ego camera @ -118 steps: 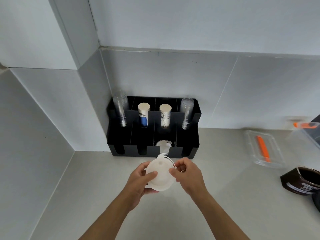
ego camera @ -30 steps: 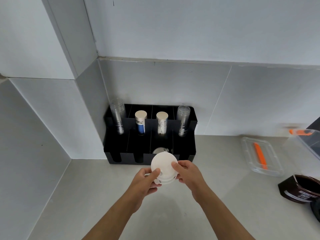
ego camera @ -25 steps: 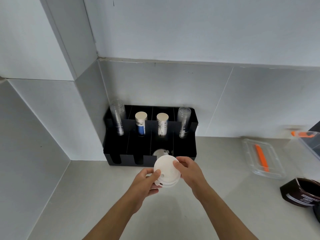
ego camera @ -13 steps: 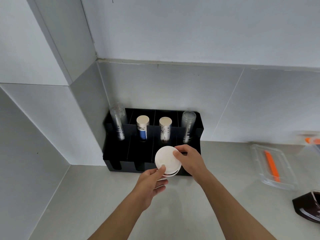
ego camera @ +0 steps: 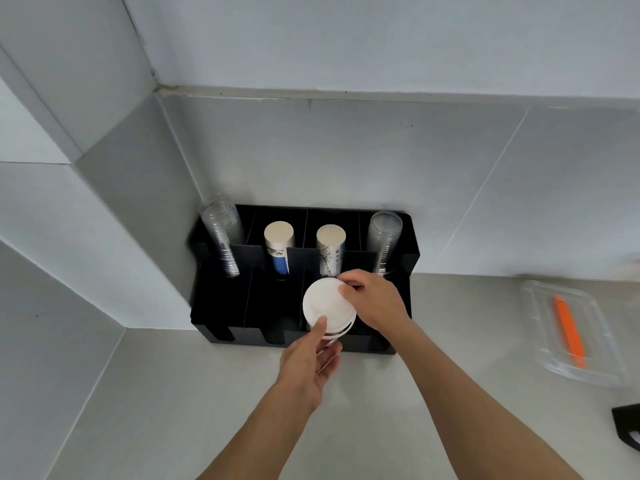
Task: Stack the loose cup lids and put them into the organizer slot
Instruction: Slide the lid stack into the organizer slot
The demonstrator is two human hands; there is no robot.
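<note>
A stack of white cup lids [ego camera: 325, 308] is held tilted over the front row of the black organizer [ego camera: 221, 306], above its third slot from the left. My right hand [ego camera: 375, 301] grips the stack's upper right rim. My left hand [ego camera: 310, 362] holds the lower edge, thumb on the top lid and fingers underneath. The slot beneath is hidden by the lids.
The organizer's back row holds two clear cup stacks [ego camera: 223, 239] [ego camera: 384, 242] and two paper cup stacks [ego camera: 278, 249] [ego camera: 329, 251]. A clear plastic container [ego camera: 575, 336] with an orange item lies at the right. A dark object [ego camera: 628, 426] sits at the right edge. Walls close the left corner.
Both hands carried the lid stack forward from the counter's front to over the organizer's front slot. The view has moved closer to the organizer.
</note>
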